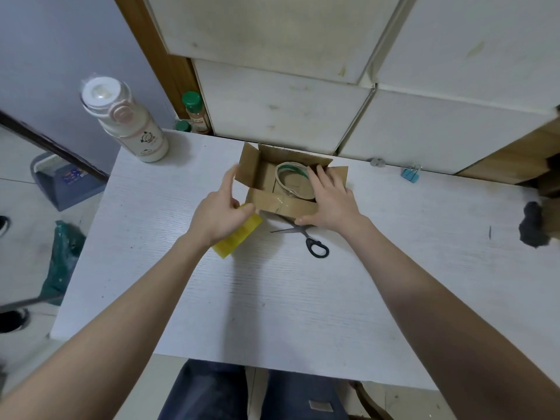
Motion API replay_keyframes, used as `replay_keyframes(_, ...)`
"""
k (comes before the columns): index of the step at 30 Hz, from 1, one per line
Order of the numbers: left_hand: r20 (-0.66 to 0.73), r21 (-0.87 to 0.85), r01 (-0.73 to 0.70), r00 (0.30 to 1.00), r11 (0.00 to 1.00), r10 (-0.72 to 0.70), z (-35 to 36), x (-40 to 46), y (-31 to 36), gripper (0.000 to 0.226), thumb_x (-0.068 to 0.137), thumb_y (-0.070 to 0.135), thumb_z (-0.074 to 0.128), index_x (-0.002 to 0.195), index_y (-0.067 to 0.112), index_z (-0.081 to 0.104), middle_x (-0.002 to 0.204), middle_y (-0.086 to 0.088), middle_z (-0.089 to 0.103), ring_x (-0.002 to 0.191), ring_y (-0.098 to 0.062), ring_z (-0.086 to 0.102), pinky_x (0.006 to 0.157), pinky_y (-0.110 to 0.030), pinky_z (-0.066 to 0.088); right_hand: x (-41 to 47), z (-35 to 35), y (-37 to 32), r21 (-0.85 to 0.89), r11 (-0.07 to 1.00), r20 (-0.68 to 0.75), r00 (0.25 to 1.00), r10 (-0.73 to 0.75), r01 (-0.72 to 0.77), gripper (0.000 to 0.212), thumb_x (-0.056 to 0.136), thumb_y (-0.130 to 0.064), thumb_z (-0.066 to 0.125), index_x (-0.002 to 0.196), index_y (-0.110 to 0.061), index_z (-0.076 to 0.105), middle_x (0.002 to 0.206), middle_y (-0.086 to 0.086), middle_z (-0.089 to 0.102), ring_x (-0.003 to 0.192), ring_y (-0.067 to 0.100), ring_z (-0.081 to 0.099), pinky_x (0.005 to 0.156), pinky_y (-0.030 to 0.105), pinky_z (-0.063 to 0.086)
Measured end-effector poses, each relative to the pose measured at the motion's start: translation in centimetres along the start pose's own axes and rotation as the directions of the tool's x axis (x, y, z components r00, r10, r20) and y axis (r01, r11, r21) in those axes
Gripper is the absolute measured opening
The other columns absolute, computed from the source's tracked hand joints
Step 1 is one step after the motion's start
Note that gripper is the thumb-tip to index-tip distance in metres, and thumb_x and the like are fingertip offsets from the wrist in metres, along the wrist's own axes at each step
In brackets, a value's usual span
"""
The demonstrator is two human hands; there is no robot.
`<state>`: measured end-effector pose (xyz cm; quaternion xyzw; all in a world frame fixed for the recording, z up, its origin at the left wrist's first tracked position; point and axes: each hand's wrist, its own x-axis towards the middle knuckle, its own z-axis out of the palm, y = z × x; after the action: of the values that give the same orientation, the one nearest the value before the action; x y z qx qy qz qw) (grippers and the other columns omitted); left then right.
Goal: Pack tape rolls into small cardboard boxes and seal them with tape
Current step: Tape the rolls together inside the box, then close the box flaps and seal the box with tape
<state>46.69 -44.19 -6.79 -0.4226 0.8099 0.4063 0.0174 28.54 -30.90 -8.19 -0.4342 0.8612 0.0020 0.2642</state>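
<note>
Pale wood-grain tabletop (272,298) here, matte with a faint ribbed texture, pushed up against scuffed white cabinet fronts. From where I'm watching, the job looks about half done on this one: the tape roll (292,181) is already sitting inside the small cardboard box (285,204), leaning a bit, not flat. The flaps are all still up, so closing and sealing are what's left.

My right hand (331,201) lies over the near right side of the box, fingers fairly straight, tips at the rim of the roll, thumb along the front wall. It's pressing and steadying, not really gripping. My left hand (219,212) hovers just beside the left flap, fingers relaxed and holding nothing, I'd guess about to fold that flap in.

Materials: the box is plain brown corrugated card, soft creases, with an old strip of glossy tape on the front wall. The roll is a thin tan ring with a green inner edge. Just under my left hand there's a yellow tape roll (239,237), translucent and shiny, probably the sealing tape. Black-handled scissors (303,233) lie with the blades touching the box front.
</note>
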Motion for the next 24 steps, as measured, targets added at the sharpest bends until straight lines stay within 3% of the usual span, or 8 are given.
replay_keyframes(3, 0.000, -0.015, 0.077, 0.997, 0.997, -0.077, -0.4, 0.7, -0.2, 0.089, 0.084, 0.030, 0.055, 0.151, 0.028, -0.004, 0.061, -0.006, 0.059, 0.065, -0.022, 0.055, 0.059, -0.034, 0.041, 0.3, -0.1, -0.2, -0.019, 1.000, -0.009, 1.000, 0.005, -0.005, 0.127, 0.065, -0.050, 0.081, 0.151, -0.031, -0.011, 0.161, -0.001, 0.003, 0.147, 0.024, 0.003, 0.109, 0.051, 0.024)
replay_keyframes(8, 0.077, 0.019, 0.030, 0.997, 0.999, -0.032, -0.6, 1.2, 0.3, 0.075, 0.083, 0.031, 0.057, 0.147, 0.044, 0.019, 0.079, -0.001, 0.070, 0.082, -0.021, 0.058, 0.073, -0.035, 0.045, 1.1, -1.2, -0.6, -0.074, 0.997, -0.011, 1.000, -0.014, 0.013, 0.137, 0.061, -0.050, 0.083, 0.149, -0.029, -0.019, 0.158, -0.007, 0.011, 0.139, 0.033, 0.021, 0.103, 0.051, 0.031)
replay_keyframes(13, 0.161, 0.024, 0.005, 0.987, 1.000, -0.008, -0.1, 1.7, 1.2, 0.073, 0.068, 0.042, 0.045, 0.137, 0.057, 0.029, 0.082, 0.005, 0.067, 0.084, -0.017, 0.057, 0.070, -0.031, 0.044, 1.8, -1.8, -1.2, -0.137, 0.990, -0.003, 1.000, -0.021, 0.020, 0.138, 0.060, -0.053, 0.083, 0.149, -0.030, -0.020, 0.160, -0.009, -0.009, 0.135, 0.040, 0.024, 0.104, 0.055, 0.032)
replay_keyframes(17, 0.265, 0.032, 0.023, 0.964, 0.999, -0.031, 0.7, 2.9, 1.2, 0.077, 0.064, 0.044, 0.047, 0.139, 0.052, 0.033, 0.117, 0.003, 0.061, 0.109, -0.020, 0.054, 0.087, -0.030, 0.043, 2.2, -2.1, -0.9, -0.149, 0.988, 0.034, 0.999, -0.037, 0.041, 0.133, 0.062, -0.056, 0.081, 0.150, -0.029, -0.015, 0.160, -0.009, -0.014, 0.139, 0.038, 0.017, 0.107, 0.057, 0.026)
replay_keyframes(19, 0.315, 0.007, 0.041, 0.948, 0.999, -0.042, 0.9, 3.5, 1.0, 0.078, 0.064, 0.044, 0.047, 0.141, 0.049, 0.033, 0.139, 0.004, 0.050, 0.122, -0.020, 0.048, 0.097, -0.029, 0.039, 2.0, -1.8, -0.7, -0.106, 0.992, 0.018, 0.998, -0.061, 0.063, 0.129, 0.062, -0.055, 0.081, 0.152, -0.029, -0.008, 0.160, -0.008, -0.011, 0.142, 0.034, 0.010, 0.108, 0.061, 0.019)
replay_keyframes(21, 0.351, 0.000, 0.049, 0.935, 0.999, -0.046, 0.9, 3.8, 0.8, 0.079, 0.064, 0.044, 0.046, 0.142, 0.047, 0.032, 0.146, 0.006, 0.043, 0.127, -0.018, 0.044, 0.102, -0.029, 0.035, 1.7, -1.4, -0.4, -0.028, 0.995, -0.052, 0.994, -0.097, 0.095, 0.121, 0.062, -0.050, 0.082, 0.153, -0.029, 0.004, 0.160, -0.005, -0.005, 0.144, 0.029, 0.004, 0.110, 0.061, 0.015)
replay_keyframes(24, 0.370, 0.028, 0.038, 0.928, 0.999, -0.045, 1.0, 4.0, 0.6, 0.080, 0.064, 0.045, 0.045, 0.143, 0.048, 0.030, 0.148, 0.006, 0.040, 0.126, -0.021, 0.044, 0.099, -0.028, 0.035, 1.3, -1.0, -0.1, 0.228, 0.960, -0.159, 0.979, -0.126, 0.160, 0.101, 0.068, -0.033, 0.082, 0.150, -0.025, 0.024, 0.157, 0.003, 0.006, 0.143, 0.024, 0.006, 0.113, 0.043, 0.019)
